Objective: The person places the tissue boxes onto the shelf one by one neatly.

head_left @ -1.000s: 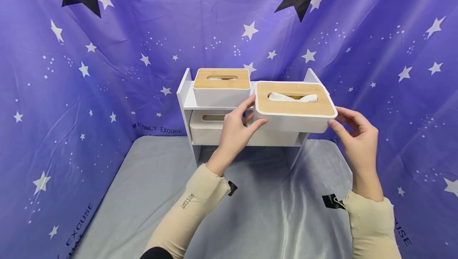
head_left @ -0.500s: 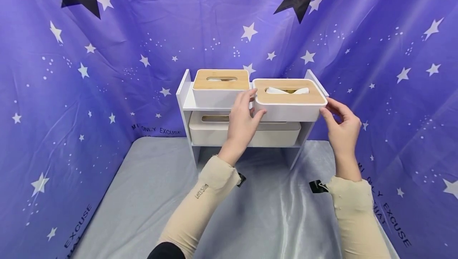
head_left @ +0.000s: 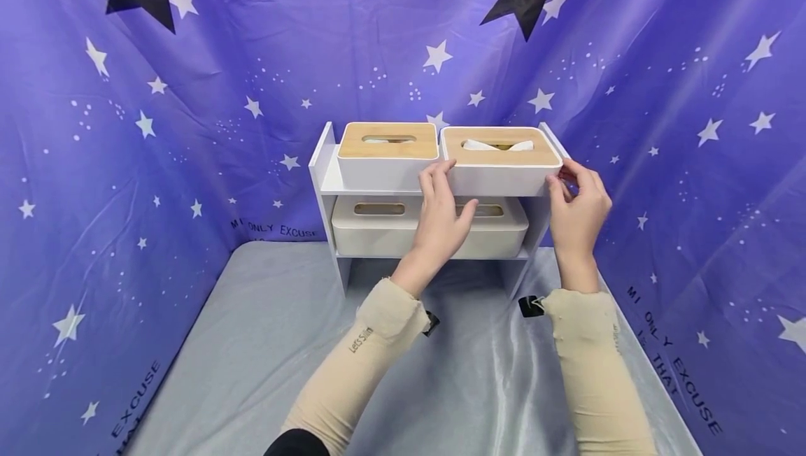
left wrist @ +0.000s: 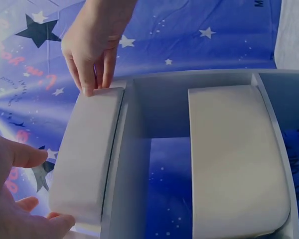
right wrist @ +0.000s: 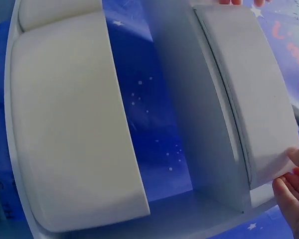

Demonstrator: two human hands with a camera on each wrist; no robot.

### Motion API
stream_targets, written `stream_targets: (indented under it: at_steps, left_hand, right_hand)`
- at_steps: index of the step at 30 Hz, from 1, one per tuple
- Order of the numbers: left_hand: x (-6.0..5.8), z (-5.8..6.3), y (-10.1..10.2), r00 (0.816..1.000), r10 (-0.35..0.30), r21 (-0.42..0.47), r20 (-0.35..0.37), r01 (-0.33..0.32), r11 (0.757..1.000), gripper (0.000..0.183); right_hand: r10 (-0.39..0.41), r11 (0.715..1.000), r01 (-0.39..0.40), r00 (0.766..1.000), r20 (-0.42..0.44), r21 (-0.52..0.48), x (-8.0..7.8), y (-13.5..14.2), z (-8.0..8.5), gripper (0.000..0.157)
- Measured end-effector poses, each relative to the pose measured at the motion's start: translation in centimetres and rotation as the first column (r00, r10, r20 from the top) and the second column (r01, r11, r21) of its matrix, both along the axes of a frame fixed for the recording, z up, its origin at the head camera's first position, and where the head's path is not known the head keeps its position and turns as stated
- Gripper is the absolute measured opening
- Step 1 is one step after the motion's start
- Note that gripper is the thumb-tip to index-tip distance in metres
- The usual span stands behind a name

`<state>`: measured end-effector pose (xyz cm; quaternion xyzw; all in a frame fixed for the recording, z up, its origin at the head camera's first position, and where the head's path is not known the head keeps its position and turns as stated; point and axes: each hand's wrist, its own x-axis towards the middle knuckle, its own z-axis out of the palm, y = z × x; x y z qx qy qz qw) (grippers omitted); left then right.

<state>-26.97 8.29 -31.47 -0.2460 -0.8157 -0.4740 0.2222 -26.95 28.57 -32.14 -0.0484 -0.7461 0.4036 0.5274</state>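
A white tissue box [head_left: 501, 180] with a wooden lid sits on the right of the shelf's top board, white tissue showing in its slot. My right hand [head_left: 578, 208] pinches its front right corner between thumb and fingers. My left hand [head_left: 441, 217] is at the box's front left corner; its thumb stands away from the box, and in the left wrist view a fingertip [left wrist: 64, 220] appears to touch the end. To the left is a second tissue box [head_left: 388, 171] with a wooden lid, standing on the same board.
The white two-tier shelf [head_left: 329, 205] stands on a grey cloth [head_left: 271, 344]. On its lower board are two cream slotted boxes [head_left: 371, 236], side by side, partly behind my left hand. Purple star-patterned curtains [head_left: 208, 92] hang at the back and both sides.
Both hands have moved the right tissue box back and left, from in front of the shelf onto its top board. The left thumb has come away from the box.
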Motion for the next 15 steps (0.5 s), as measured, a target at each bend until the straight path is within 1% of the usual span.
stream_targets:
  at_steps: [2,4,7,9,11,12,13,14,15]
  left_hand:
    - [0.0,0.0,-0.1,1.000,-0.015,-0.006,0.003,0.015,1.000,0.065]
    - [0.0,0.0,-0.2,0.999,-0.038,-0.012,0.009,0.038,0.999,0.066]
    - [0.3,0.0,-0.9,0.996,-0.091,-0.027,0.005,0.092,0.995,0.067]
    - [0.9,0.2,-2.0,0.991,-0.133,-0.030,-0.026,0.132,0.991,0.066]
    - [1.4,0.6,-3.9,0.981,-0.164,-0.014,-0.103,0.163,0.987,0.063]
    - [1.5,1.0,-5.2,0.974,-0.166,-0.003,-0.151,0.167,0.986,0.060]
    - [1.6,1.4,-6.7,0.966,-0.153,0.016,-0.209,0.160,0.987,0.057]
    - [1.5,1.8,-8.3,0.952,-0.119,0.036,-0.281,0.134,0.990,0.055]
    - [1.3,2.2,-10.1,0.937,-0.068,0.051,-0.342,0.090,0.995,0.052]
  right_hand:
    - [-0.017,0.998,0.017,1.000,0.008,0.057,-0.1,0.1,-0.1,0.031]
    - [-0.017,0.995,0.015,1.000,0.020,0.096,-0.1,-0.1,-0.2,0.035]
    - [0.011,0.991,-0.019,0.998,0.060,0.132,0.3,-0.4,-0.5,0.043]
    - [0.051,0.989,-0.061,0.996,0.075,0.135,0.9,-0.4,-0.7,0.048]
    - [0.089,0.987,-0.098,0.994,0.071,0.131,1.8,-0.1,-0.9,0.050]
    - [0.105,0.986,-0.111,0.993,0.061,0.123,2.2,0.3,-0.9,0.050]
    - [0.118,0.986,-0.122,0.992,0.044,0.114,2.6,0.8,-0.8,0.049]
    - [0.115,0.986,-0.118,0.993,0.028,0.120,3.0,1.4,-0.7,0.048]
    - [0.108,0.986,-0.108,0.994,0.013,0.129,3.2,2.2,-0.5,0.047]
